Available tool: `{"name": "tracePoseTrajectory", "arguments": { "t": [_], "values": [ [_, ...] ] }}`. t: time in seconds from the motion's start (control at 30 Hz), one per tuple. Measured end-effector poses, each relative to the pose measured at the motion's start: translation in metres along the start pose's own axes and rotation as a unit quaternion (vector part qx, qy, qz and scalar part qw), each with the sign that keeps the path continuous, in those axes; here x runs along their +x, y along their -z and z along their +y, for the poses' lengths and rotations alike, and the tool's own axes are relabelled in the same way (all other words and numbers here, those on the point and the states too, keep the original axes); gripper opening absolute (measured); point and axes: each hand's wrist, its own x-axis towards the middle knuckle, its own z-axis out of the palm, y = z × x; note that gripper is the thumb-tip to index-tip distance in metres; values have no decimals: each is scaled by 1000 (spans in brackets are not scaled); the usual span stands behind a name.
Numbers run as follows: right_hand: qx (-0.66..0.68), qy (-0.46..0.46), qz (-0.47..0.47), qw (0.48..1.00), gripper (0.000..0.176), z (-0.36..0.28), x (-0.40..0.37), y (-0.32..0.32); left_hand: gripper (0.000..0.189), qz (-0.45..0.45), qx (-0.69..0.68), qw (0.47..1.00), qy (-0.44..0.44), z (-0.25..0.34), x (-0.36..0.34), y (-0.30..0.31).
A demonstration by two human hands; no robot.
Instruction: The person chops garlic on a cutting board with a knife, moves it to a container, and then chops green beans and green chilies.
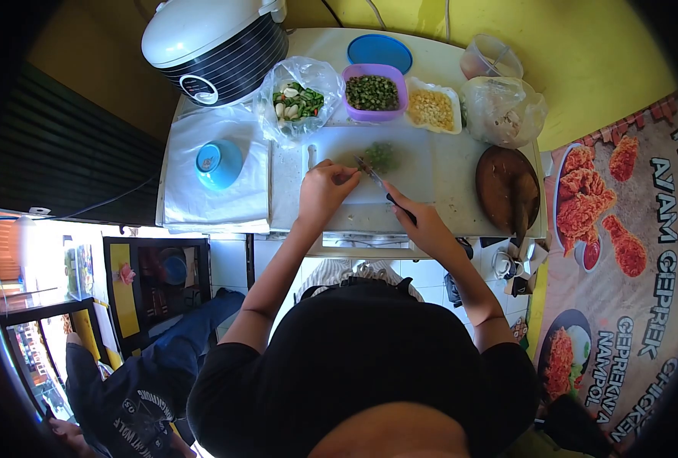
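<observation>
My right hand (421, 223) grips the dark handle of a knife (375, 176), its blade pointing up and left over a white cutting board (423, 183). Close to the blade tip, my left hand (327, 189) is closed, thumb and fingers pinched together; what they hold is too small to make out. Beside the tip, a loose pile of chopped green vegetable pieces (382, 156) lies on the board. Just behind the board stands a purple tub (375, 115) filled with small cut green pieces.
A plastic bag of chillies and garlic (298, 103), a pack of yellowish pieces (433, 108) and a blue lid (379, 53) are at the back. A blue bowl (219, 164) and rice cooker (215, 57) stand left, a stone mortar (507, 187) right. Another person (137, 397) is lower left.
</observation>
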Motion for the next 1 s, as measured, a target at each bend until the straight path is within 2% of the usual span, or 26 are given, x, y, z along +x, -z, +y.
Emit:
{"name": "tracePoseTrajectory", "arguments": {
  "t": [0.17,0.27,0.4,0.47,0.57,1.0],
  "values": [
    [-94,15,14,995,53,3,-1,-16,18,-27,-17,999,9,-1,-2,5],
    [-98,19,10,995,54,4,3,-15,19,-24,-16,1000,6,-4,-4,3],
    [-80,27,9,996,54,6,4,-11,17,2,-23,1000,-3,-3,-5,0],
    [-10,42,35,998,52,11,4,-11,17,12,-25,1000,-5,-2,-5,-2],
    [22,44,62,997,51,18,2,-24,16,29,-42,999,-7,-3,-7,-4],
    [-31,31,46,998,50,3,3,-15,16,46,-44,998,-23,-4,-10,-6]
  ]
}}
